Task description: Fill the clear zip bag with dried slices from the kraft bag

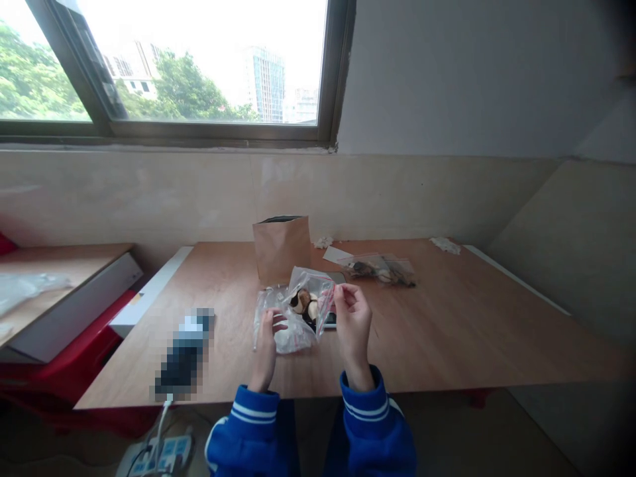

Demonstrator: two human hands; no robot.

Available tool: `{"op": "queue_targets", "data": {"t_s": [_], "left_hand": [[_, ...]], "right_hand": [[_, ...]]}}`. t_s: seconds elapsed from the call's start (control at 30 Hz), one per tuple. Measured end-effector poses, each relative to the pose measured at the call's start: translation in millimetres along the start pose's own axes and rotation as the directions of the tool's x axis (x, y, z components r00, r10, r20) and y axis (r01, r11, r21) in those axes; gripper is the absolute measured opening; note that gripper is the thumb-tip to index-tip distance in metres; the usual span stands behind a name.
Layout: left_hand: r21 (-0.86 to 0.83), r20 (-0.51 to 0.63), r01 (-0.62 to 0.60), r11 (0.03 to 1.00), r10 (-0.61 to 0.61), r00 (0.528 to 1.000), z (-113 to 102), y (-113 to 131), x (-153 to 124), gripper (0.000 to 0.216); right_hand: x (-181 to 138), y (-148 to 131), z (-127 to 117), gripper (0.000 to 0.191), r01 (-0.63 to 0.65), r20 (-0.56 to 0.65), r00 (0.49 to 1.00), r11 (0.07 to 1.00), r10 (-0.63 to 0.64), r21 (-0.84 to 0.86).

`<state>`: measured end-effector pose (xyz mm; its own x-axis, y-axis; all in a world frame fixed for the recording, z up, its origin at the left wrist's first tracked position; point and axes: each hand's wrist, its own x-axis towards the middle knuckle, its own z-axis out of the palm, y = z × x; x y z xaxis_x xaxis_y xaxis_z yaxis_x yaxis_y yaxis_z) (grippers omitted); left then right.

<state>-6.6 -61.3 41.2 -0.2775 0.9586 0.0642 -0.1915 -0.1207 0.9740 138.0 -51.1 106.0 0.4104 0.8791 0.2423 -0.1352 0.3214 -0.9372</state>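
My right hand (354, 318) pinches the upper edge of a clear zip bag (325, 291) with a red seal line. Inside this bag show brown and whitish rounded pieces (301, 301) and something black; their exact kind is hard to make out. My left hand (268, 334) has its fingers apart at the near left side, beside more crumpled clear plastic bags (293, 339) lying on the table. Whether its fingertips touch the plastic I cannot tell. Beneath the zip bag, a flat device with a grey top (338, 277) is mostly hidden.
Behind the bags stands an open brown paper pouch (281, 252). Another clear bag with dark dried pieces (380, 270) lies right of it, near a white card (338, 255). A pixelated dark object (183, 354) with a white cable is at the left of the wooden table (472, 318).
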Motion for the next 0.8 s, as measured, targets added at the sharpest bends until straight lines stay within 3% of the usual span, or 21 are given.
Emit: {"op": "queue_targets", "data": {"t_s": [0.07, 0.17, 0.3, 0.37, 0.5, 0.6, 0.7, 0.8], "left_hand": [[-0.190, 0.107, 0.141, 0.972, -0.123, 0.987, 10, -8, 10, 0.054], [-0.343, 0.270, 0.234, 0.910, -0.143, 0.952, 25, -10, 30, 0.064], [-0.341, 0.166, 0.165, 0.926, -0.114, 0.980, 30, -16, 64, 0.058], [-0.360, 0.114, 0.137, 0.923, -0.102, 0.988, 25, -27, 79, 0.056], [-0.449, 0.102, 0.191, 0.873, -0.162, 0.981, 19, -50, 92, 0.051], [-0.474, 0.070, 0.175, 0.863, -0.161, 0.984, 19, -58, 93, 0.045], [-0.469, 0.042, 0.155, 0.869, -0.153, 0.987, 20, -61, 95, 0.046], [-0.460, 0.033, 0.131, 0.878, -0.130, 0.991, 19, -64, 99, 0.045]], "right_hand": [[8, 8, 10, 0.039, -0.004, 0.021, 1.000, 1.000, 0.004, -0.003], [18, 23, 23, 0.028, 0.111, 0.082, 0.992, 0.981, -0.099, -0.159], [31, 25, 38, 0.015, 0.394, 0.159, 0.919, 0.848, -0.361, -0.353], [41, 18, 45, 0.015, 0.501, 0.314, 0.858, 0.794, -0.405, -0.343], [66, 12, 61, 0.018, 0.540, 0.668, 0.712, 0.776, -0.215, -0.326], [78, 24, 72, 0.016, 0.498, 0.749, 0.660, 0.779, -0.056, -0.382], [82, 41, 77, 0.024, 0.390, 0.711, 0.703, 0.823, 0.025, -0.414], [79, 57, 76, 0.035, 0.232, 0.588, 0.808, 0.894, 0.041, -0.382]]}}
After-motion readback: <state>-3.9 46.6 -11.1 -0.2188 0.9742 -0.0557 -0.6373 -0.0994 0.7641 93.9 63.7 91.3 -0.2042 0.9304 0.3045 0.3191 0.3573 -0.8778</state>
